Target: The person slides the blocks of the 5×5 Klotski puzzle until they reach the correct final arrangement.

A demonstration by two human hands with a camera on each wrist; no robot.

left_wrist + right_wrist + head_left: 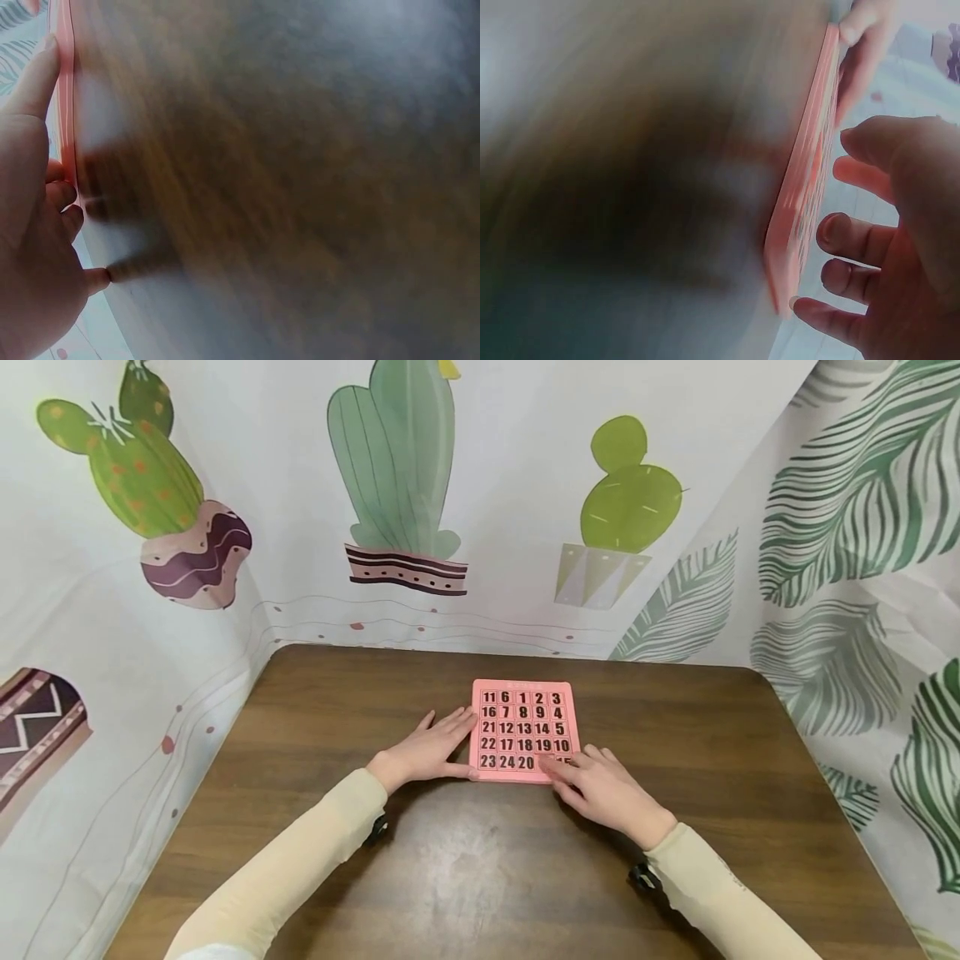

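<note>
A pink number sliding puzzle (522,728) lies flat on the table, its black-numbered tiles set in rows. My left hand (431,747) rests against the puzzle's left side, fingers stretched out along the edge and thumb at the near left corner. In the left wrist view, that thumb (37,79) touches the pink side wall. With extended fingers, my right hand (603,785) reaches over the near right corner. Its index fingertip is at the bottom row, between tiles 20 and 15, partly hiding 15. The right wrist view shows the right fingers (855,240) slightly bent beside the puzzle's edge.
The brown wooden table (465,868) extends all around the puzzle. Behind it hangs a white cloth (517,510) printed with cacti, with leaf prints at the right. Dark straps (643,877) sit at both wrists.
</note>
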